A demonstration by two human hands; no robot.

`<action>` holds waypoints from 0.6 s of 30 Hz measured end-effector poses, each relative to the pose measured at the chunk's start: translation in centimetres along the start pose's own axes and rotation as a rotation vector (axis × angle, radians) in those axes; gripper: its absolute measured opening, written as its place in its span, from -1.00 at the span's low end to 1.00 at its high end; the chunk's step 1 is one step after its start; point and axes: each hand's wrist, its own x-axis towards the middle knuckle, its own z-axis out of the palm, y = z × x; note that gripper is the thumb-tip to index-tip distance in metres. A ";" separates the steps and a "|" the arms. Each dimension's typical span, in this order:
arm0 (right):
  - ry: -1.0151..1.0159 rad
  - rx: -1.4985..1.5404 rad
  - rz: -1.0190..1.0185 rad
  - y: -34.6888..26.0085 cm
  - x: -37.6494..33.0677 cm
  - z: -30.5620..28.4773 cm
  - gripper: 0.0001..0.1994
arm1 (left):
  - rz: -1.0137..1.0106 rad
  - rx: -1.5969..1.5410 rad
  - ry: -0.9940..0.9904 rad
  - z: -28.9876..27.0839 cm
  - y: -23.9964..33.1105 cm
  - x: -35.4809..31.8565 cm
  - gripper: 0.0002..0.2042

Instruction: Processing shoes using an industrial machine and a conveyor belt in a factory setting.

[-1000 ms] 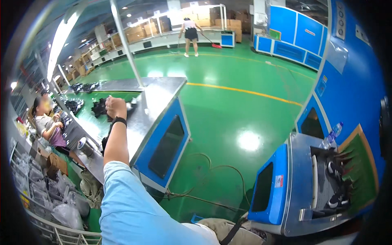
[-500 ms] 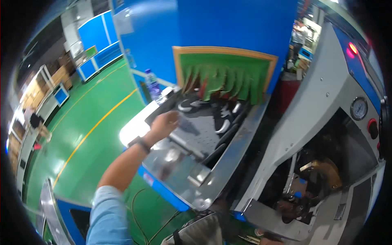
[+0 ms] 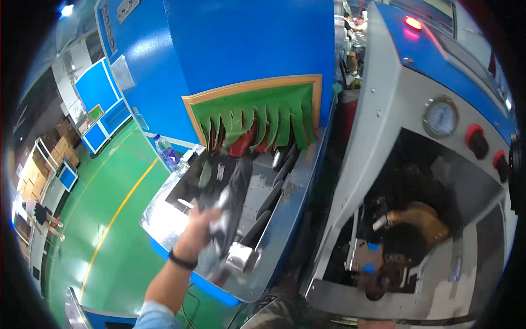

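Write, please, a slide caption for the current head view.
Left hand at a motion-blurred dark shoe, before the fringed green curtain of a blue machine.

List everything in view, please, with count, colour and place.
Tall cabinet: 1, blue, centre back
Strip curtain: 1, green, in the cabinet
Metal bed: 1, grey, below the curtain
Bottle: 1, purplish, beside the bed
Shoe-like item: 1, dark, blurred, centre
Machine: 1, grey and blue, right
Gauge: 1, white, machine's front
Lamp: 1, red, upper right
Boxes: several, brown, far left
Distant person: 1, dark shorts, far left
Floor: 1, green, left
Left hand: 1, black wristband, at the item
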 end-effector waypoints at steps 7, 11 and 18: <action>0.338 1.071 0.012 -11.7 4.0 5.8 0.14 | -0.170 0.043 -0.517 17.6 -2.0 -21.7 -0.26; 0.335 0.716 -0.020 -9.5 1.5 3.0 0.29 | -0.399 0.025 -0.305 21.3 -5.3 -23.9 -0.51; 0.477 0.031 -0.139 -4.6 -3.5 -3.4 -0.03 | 0.510 0.777 -0.608 23.9 -7.3 -27.5 -0.79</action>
